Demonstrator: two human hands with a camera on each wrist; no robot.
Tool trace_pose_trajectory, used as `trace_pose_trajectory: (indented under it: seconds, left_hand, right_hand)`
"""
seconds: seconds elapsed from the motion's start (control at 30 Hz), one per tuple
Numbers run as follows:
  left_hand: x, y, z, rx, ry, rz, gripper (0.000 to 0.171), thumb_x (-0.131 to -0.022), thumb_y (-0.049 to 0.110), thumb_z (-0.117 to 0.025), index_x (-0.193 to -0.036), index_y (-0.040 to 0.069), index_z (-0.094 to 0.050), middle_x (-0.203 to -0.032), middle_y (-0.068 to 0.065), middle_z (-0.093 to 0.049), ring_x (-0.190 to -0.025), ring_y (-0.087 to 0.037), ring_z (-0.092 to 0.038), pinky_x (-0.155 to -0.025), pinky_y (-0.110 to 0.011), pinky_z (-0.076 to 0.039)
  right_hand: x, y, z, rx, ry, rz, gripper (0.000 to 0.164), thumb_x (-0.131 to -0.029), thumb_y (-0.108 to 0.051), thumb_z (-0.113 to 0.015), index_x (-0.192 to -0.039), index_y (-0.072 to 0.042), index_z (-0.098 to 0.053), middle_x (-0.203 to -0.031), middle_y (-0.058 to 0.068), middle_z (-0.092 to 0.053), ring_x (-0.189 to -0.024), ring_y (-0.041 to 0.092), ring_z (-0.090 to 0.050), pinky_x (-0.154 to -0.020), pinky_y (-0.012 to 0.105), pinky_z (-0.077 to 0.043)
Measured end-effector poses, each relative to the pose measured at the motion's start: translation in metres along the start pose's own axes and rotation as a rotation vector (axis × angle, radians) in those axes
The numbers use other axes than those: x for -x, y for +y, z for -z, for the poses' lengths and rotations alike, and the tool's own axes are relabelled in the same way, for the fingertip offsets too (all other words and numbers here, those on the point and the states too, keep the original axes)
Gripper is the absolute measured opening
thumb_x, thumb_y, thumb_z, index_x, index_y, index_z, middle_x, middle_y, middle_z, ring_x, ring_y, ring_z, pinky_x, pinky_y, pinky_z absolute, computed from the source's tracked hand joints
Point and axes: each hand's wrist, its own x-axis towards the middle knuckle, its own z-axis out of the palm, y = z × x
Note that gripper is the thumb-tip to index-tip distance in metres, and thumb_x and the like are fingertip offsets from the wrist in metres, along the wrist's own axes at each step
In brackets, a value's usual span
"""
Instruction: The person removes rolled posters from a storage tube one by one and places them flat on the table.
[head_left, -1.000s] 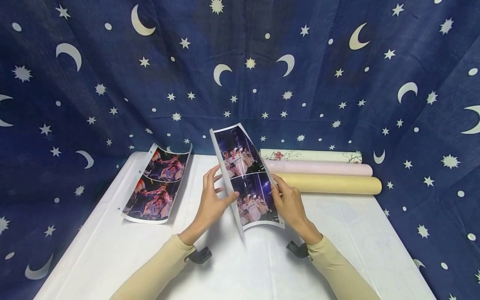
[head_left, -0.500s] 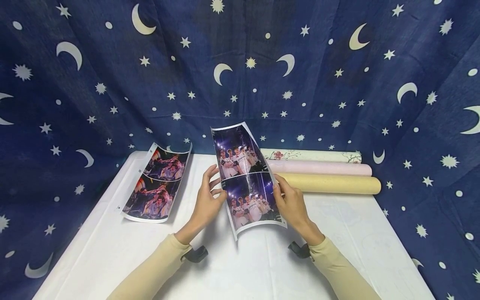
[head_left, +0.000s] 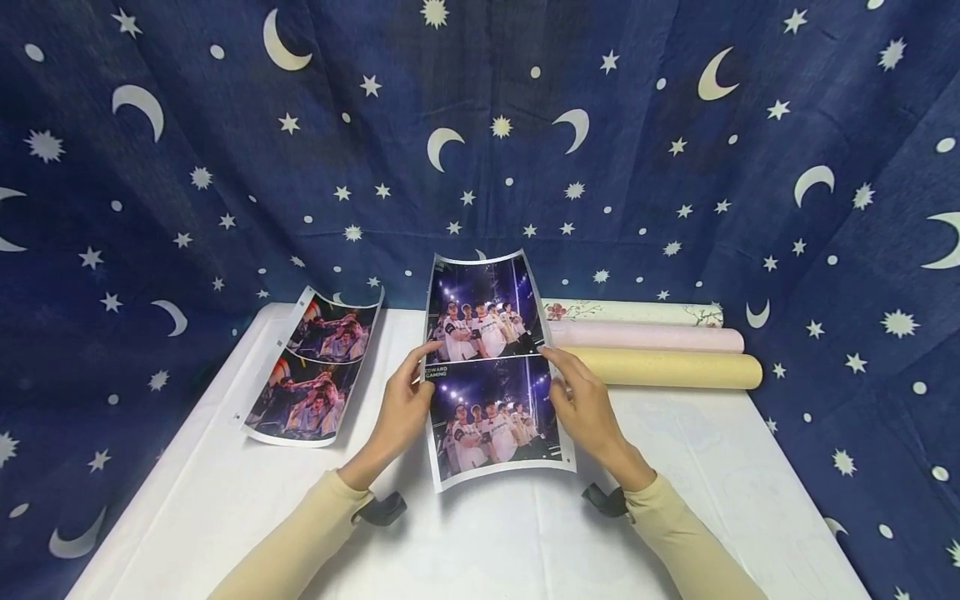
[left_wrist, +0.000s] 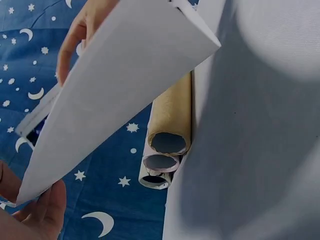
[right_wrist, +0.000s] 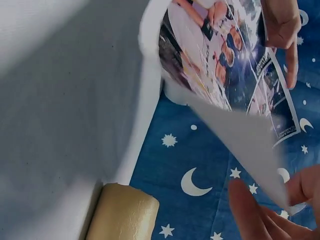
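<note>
A glossy photo sheet point(head_left: 495, 417), printed with the same group picture twice, one above the other, is held up over the table, slightly curved. My left hand point(head_left: 405, 404) pinches its left edge, and my right hand point(head_left: 592, 408) holds the right edge. The sheet's white back point(left_wrist: 115, 85) fills much of the left wrist view, where fingers point(left_wrist: 52, 207) grip the edge at lower left. Its printed face point(right_wrist: 220, 55) shows in the right wrist view. A second photo sheet point(head_left: 315, 392), with two matching pictures and curled edges, lies on the table to the left.
Three rolls lie side by side at the table's back right: a yellow roll point(head_left: 667, 367), a pink roll point(head_left: 652, 337) and a floral white roll point(head_left: 637, 312). White cloth covers the table point(head_left: 720, 492). A blue curtain point(head_left: 480, 100) with moons and stars hangs close behind.
The held photo sheet has turned from its tilt to face the head camera more squarely. My left hand has shifted slightly left and down; the other sheet has stayed put.
</note>
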Motion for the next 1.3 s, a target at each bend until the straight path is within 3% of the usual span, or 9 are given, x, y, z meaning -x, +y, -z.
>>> trace_pose_trajectory:
  seconds: [0.17, 0.33, 0.5, 0.7, 0.83, 0.93, 1.03, 1.17, 1.3]
  left_hand:
    - [-0.001, -0.011, 0.004, 0.019, -0.045, 0.012, 0.069, -0.083, -0.019, -0.039, -0.143, 0.012, -0.049, -0.156, -0.011, -0.038, -0.066, -0.005, -0.041, -0.044, -0.016, -0.031]
    - [-0.002, -0.012, 0.010, 0.094, -0.101, 0.041, 0.074, -0.079, -0.019, -0.040, -0.146, 0.012, -0.045, -0.156, -0.011, -0.038, -0.063, 0.001, -0.044, -0.045, -0.015, -0.033]
    - [-0.004, -0.013, 0.017, 0.245, -0.145, 0.110, 0.083, -0.072, -0.023, -0.042, -0.148, 0.013, -0.043, -0.154, -0.009, -0.040, -0.102, -0.010, -0.059, -0.073, -0.014, -0.052]
    - [-0.006, -0.015, 0.024, 0.376, -0.181, 0.212, 0.086, -0.070, -0.022, -0.042, -0.149, 0.011, -0.041, -0.160, -0.001, -0.031, -0.150, -0.018, -0.021, -0.121, -0.032, -0.026]
    - [-0.007, -0.017, 0.027, 0.487, -0.201, 0.262, 0.085, -0.070, -0.021, -0.043, -0.150, 0.007, -0.038, -0.164, 0.000, -0.022, -0.150, -0.011, -0.010, -0.122, -0.029, -0.022]
    - [-0.008, -0.019, 0.028, 0.568, -0.220, 0.295, 0.085, -0.070, -0.021, -0.043, -0.151, 0.005, -0.035, -0.163, -0.003, -0.022, -0.132, -0.009, -0.037, -0.095, -0.014, -0.045]
    - [-0.007, -0.021, 0.029, 0.627, -0.234, 0.326, 0.085, -0.071, -0.021, -0.041, -0.152, 0.005, -0.034, -0.161, -0.009, -0.026, -0.109, -0.005, -0.049, -0.072, -0.011, -0.047]
    - [-0.005, -0.024, 0.030, 0.623, -0.241, 0.343, 0.085, -0.073, -0.021, -0.039, -0.153, 0.006, -0.031, -0.160, -0.011, -0.027, -0.129, -0.010, -0.044, -0.097, -0.017, -0.045]
    - [-0.005, -0.023, 0.029, 0.441, -0.206, 0.306, 0.082, -0.074, -0.018, -0.042, -0.152, 0.006, -0.033, -0.163, -0.010, -0.024, -0.149, -0.021, -0.022, -0.121, -0.032, -0.025]
  right_hand:
    - [0.000, 0.004, 0.002, -0.060, -0.107, -0.094, 0.064, -0.084, 0.007, -0.050, -0.143, -0.018, -0.051, -0.139, 0.010, -0.058, -0.046, 0.005, -0.038, -0.037, 0.019, -0.037]
    - [0.001, 0.006, 0.004, -0.110, -0.142, -0.158, 0.061, -0.090, 0.003, -0.055, -0.145, -0.021, -0.049, -0.145, 0.012, -0.054, -0.059, 0.005, -0.049, -0.042, 0.018, -0.044]
    - [0.003, 0.009, 0.007, -0.182, -0.168, -0.182, 0.063, -0.090, 0.002, -0.062, -0.147, -0.020, -0.046, -0.143, 0.014, -0.055, -0.045, -0.001, -0.033, -0.036, 0.019, -0.034]
    - [0.005, 0.011, 0.013, -0.444, -0.225, -0.320, 0.066, -0.089, 0.002, -0.064, -0.149, -0.015, -0.043, -0.153, 0.012, -0.042, -0.053, 0.000, -0.034, -0.049, 0.015, -0.039]
    - [0.007, 0.015, 0.015, -0.609, -0.251, -0.373, 0.066, -0.089, 0.003, -0.062, -0.150, -0.010, -0.039, -0.161, 0.012, -0.030, -0.082, -0.012, -0.049, -0.081, 0.006, -0.046]
    - [0.009, 0.017, 0.016, -0.681, -0.260, -0.393, 0.066, -0.090, 0.003, -0.061, -0.150, -0.005, -0.037, -0.162, 0.014, -0.025, -0.079, -0.014, -0.050, -0.073, 0.005, -0.045]
    - [0.009, 0.017, 0.016, -0.708, -0.261, -0.430, 0.066, -0.089, 0.003, -0.061, -0.150, -0.005, -0.037, -0.157, 0.017, -0.032, -0.061, -0.010, -0.045, -0.056, 0.006, -0.041]
    - [0.009, 0.016, 0.015, -0.684, -0.276, -0.450, 0.066, -0.089, 0.003, -0.061, -0.150, -0.007, -0.038, -0.153, 0.021, -0.035, -0.076, -0.008, -0.053, -0.073, 0.008, -0.050]
    - [0.009, 0.015, 0.012, -0.588, -0.281, -0.433, 0.065, -0.089, 0.002, -0.062, -0.150, -0.007, -0.040, -0.150, 0.024, -0.039, -0.080, -0.004, -0.056, -0.080, 0.013, -0.052]
